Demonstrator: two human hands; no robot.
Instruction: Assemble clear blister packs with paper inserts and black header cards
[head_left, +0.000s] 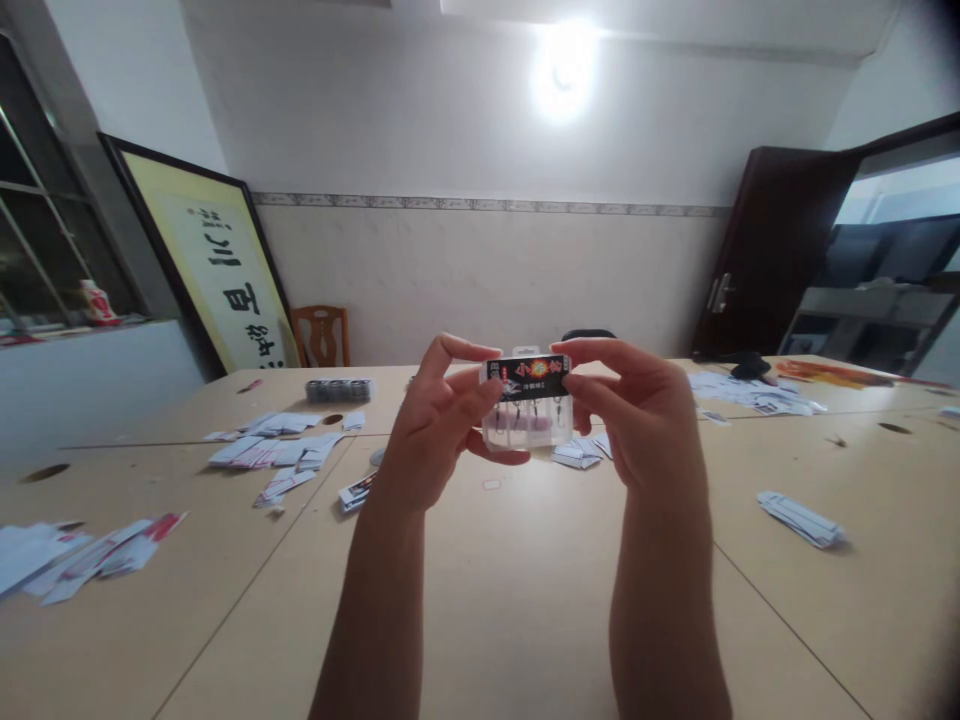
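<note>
Near the frame's centre, the left hand (435, 425) and right hand (643, 400) are clamping a clear case (534, 408) by opposite side edges, above the counter (517, 600). The black label (551, 379) is running lengthwise left to right between the grips, neither lying nearer.

On my feed, a pale table (517, 620) filled the lower frame. I saw loose papers (124, 553) at lower left, more slips (277, 452) above them at centre left, and a dark pack (339, 391) beyond. Toward the right edge lay a stack of strips (801, 518), with scattered sheets (739, 389) and something orange (832, 375) higher up.
</note>
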